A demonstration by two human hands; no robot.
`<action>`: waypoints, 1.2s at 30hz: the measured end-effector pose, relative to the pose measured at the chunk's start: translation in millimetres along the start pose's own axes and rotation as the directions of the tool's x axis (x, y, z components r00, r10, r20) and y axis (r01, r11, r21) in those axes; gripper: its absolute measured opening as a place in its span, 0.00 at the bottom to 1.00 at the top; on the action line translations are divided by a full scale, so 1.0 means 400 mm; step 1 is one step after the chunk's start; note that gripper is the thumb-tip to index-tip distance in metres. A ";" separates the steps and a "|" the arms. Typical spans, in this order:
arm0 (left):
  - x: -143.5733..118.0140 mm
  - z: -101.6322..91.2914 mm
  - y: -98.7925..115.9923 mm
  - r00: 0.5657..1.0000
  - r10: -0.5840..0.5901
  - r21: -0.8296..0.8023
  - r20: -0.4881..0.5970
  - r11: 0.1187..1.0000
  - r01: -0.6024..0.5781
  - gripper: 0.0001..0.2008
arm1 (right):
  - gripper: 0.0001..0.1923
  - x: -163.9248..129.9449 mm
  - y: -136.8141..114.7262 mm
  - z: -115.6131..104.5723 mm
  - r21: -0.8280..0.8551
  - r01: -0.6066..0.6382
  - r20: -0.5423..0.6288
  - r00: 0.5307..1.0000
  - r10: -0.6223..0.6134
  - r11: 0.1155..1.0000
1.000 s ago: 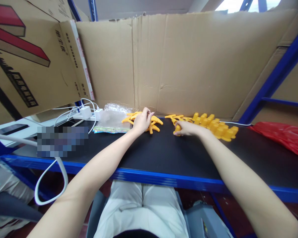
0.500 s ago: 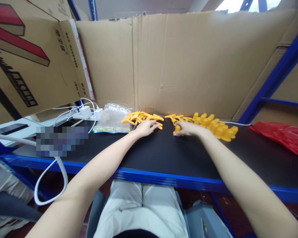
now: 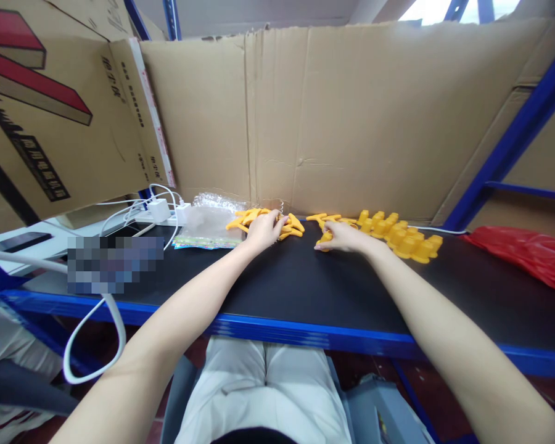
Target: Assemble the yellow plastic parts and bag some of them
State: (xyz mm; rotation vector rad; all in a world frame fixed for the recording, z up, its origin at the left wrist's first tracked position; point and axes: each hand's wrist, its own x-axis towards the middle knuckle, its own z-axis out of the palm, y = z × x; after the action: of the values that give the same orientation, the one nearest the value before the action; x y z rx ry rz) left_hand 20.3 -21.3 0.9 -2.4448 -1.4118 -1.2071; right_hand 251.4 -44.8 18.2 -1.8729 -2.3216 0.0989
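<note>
Head view, mid-frame: left hand (image 3: pixel 264 229) rests fingers-down on the orange curved pieces (image 3: pixel 290 226), right hand (image 3: pixel 342 237) pinches one small yellow piece (image 3: pixel 324 237) beside the yellow caps (image 3: pixel 400 235), so a careless sweep could mix both piles.

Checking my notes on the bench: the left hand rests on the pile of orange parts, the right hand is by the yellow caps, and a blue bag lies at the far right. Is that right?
Not quite: the bag at the far right is red, not blue, as the head view shows. The rest holds: the left hand rests on the orange parts, and the right hand is by the yellow caps.
</note>
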 end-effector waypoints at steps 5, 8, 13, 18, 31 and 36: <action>-0.004 -0.018 0.014 0.999 -0.050 0.074 0.016 0.996 0.048 0.19 | 0.19 0.017 0.020 0.019 0.013 0.075 -0.074 0.995 -0.073 0.997; -0.005 -0.018 0.016 0.996 -0.033 0.064 0.083 0.998 0.027 0.19 | 0.17 0.016 0.018 0.018 0.005 0.081 -0.085 0.993 -0.080 0.997; -0.007 -0.004 0.005 0.985 0.022 0.076 0.173 0.996 -0.036 0.15 | 0.13 0.007 0.005 0.008 -0.028 0.109 -0.085 0.990 -0.110 0.994; -0.011 0.023 -0.014 0.947 0.018 0.175 0.322 0.981 -0.079 0.09 | 0.10 0.006 0.002 0.005 0.005 0.188 -0.073 0.980 -0.187 0.982; -0.012 -0.013 0.007 0.887 0.123 0.277 0.446 0.923 -0.268 0.13 | 0.11 -0.002 -0.009 -0.002 0.028 0.137 -0.117 0.984 -0.133 0.990; -0.015 -0.008 0.005 0.879 0.177 0.257 0.442 0.914 -0.313 0.16 | 0.11 0.006 0.001 0.008 0.007 0.144 -0.122 0.982 -0.142 0.990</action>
State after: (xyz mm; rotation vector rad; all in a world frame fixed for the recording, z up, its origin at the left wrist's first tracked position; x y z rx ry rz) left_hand 18.3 -28.1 -0.3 -2.6218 -1.1954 -0.3787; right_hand 250.7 -42.1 15.4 -1.6499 -2.3552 -0.0138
